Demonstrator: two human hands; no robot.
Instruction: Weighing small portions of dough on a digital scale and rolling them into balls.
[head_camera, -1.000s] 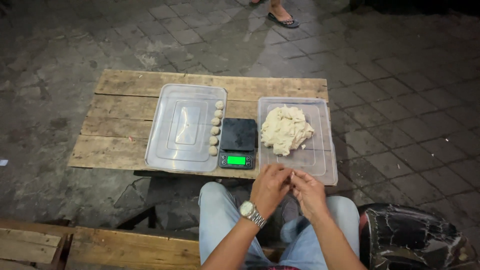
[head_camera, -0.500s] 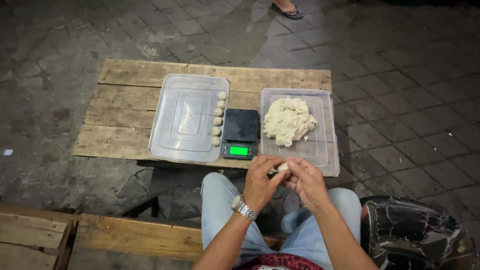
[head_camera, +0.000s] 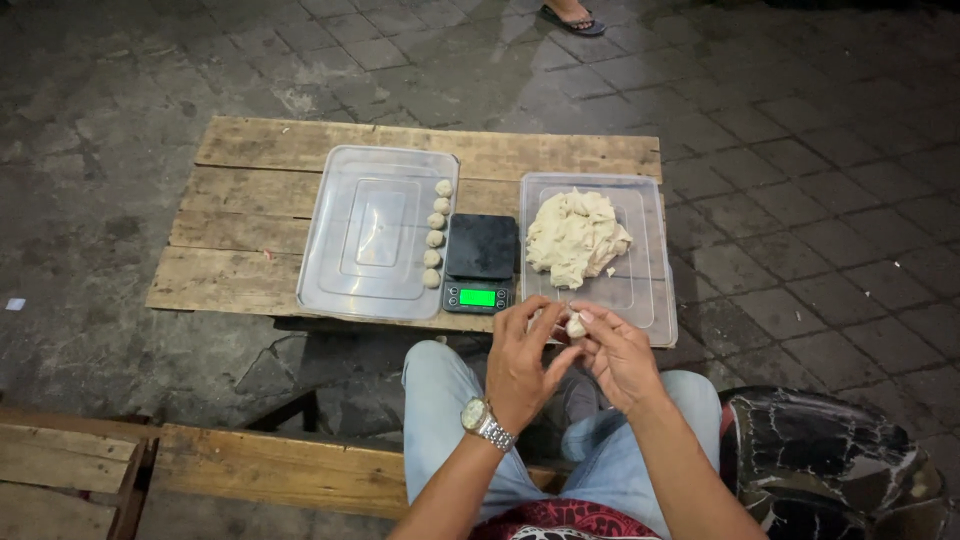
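Observation:
My left hand, with a wristwatch, and my right hand meet over my knees and pinch a small piece of pale dough between their fingertips. Just beyond them a large lump of dough lies on a clear plastic tray. A black digital scale with a lit green display stands in the middle of the low wooden table. To its left a second clear tray holds a column of several small dough balls along its right edge.
The table stands on dark paving stones. A wooden bench runs under my legs at the lower left. A dark patterned bag sits at my right. Another person's sandalled foot shows at the top edge.
My hands have risen slightly toward the table's front edge and keep turning the small dough piece between the fingers. The view has tilted down a little.

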